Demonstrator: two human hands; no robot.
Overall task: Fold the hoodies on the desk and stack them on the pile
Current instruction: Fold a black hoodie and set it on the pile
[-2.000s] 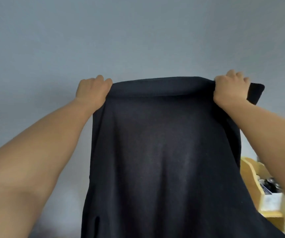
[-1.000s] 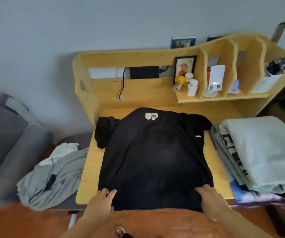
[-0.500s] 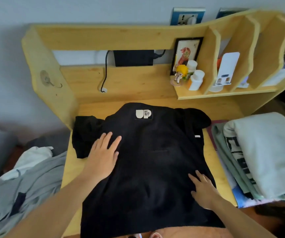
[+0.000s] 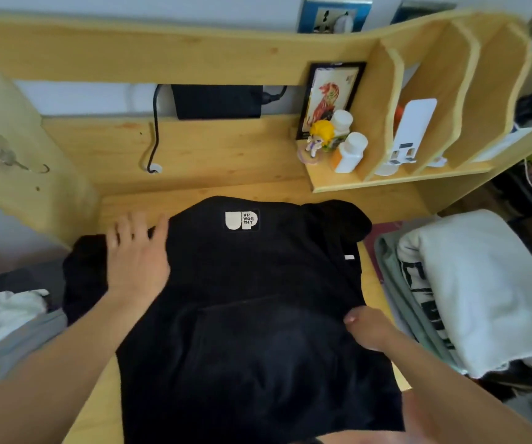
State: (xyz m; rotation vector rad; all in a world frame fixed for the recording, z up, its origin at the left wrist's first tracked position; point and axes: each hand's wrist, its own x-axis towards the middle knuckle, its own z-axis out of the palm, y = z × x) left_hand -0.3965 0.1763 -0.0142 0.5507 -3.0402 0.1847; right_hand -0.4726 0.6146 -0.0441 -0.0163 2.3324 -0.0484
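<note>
On pale pine desk [image 4: 123, 398], left to right: my left hand [image 4: 138, 254] flat, fingers spread on soft black hoodie [image 4: 251, 322] by its bunched sleeve, right hand [image 4: 368, 328] curled pinching its right edge, folded fleecy pile [image 4: 479, 283] beside.

- The hoodie [image 4: 251, 315] lay spread on the table [image 4: 368, 277].
- The pile [image 4: 469, 283] sat just right of it.
- A shelf [image 4: 396, 181] stood behind.
- The left hand [image 4: 138, 254] rested on the hoodie's left side, the right hand [image 4: 368, 328] at its right edge.
</note>
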